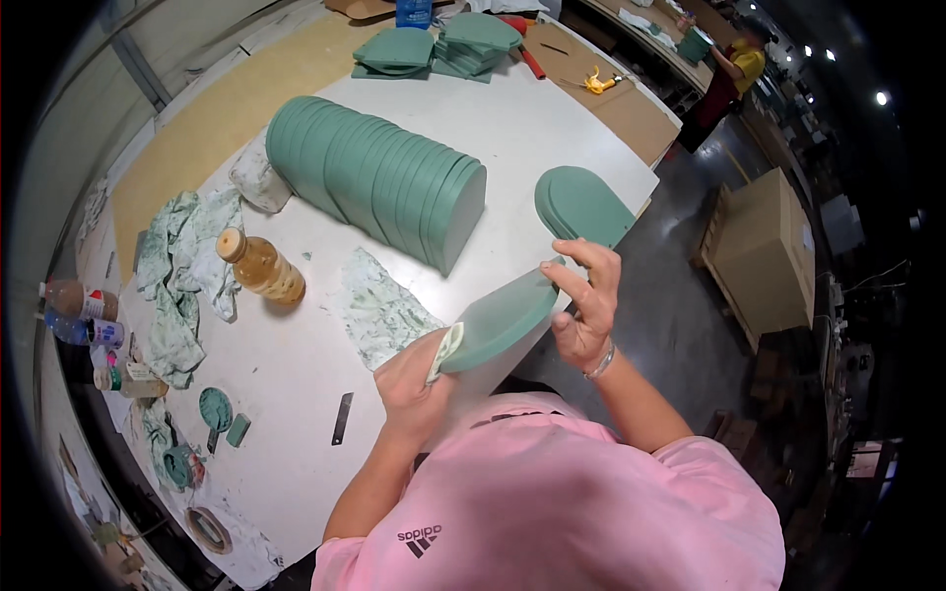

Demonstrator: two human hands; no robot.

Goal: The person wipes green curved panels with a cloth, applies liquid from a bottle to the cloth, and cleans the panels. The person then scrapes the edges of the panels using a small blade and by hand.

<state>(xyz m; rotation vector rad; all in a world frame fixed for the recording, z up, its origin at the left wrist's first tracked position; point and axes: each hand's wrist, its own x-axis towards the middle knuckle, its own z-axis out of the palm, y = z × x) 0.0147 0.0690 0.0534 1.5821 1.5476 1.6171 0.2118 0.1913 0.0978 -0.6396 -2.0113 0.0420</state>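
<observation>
A green round-ended panel (498, 320) is held tilted in front of me, above the near edge of the table. My left hand (412, 386) is closed on a folded pale cloth (447, 352), which presses against the panel's left end. At the opposite end, my right hand (589, 300) holds the panel by its rim, fingertips on top and thumb lower. Just beyond my right hand lie a few matching green panels (581, 205), stacked flat at the table's right corner. A long row of similar green panels (374, 182) stands on edge behind.
Left on the white table (286, 394) are a stained cloth (382, 305), an amber bottle (261, 266), crumpled rags (177, 286) and a flat metal blade (342, 419). More green pieces (394, 49) are stacked at the back. A large carton (759, 256) stands right; a co-worker (729, 79) is farther off.
</observation>
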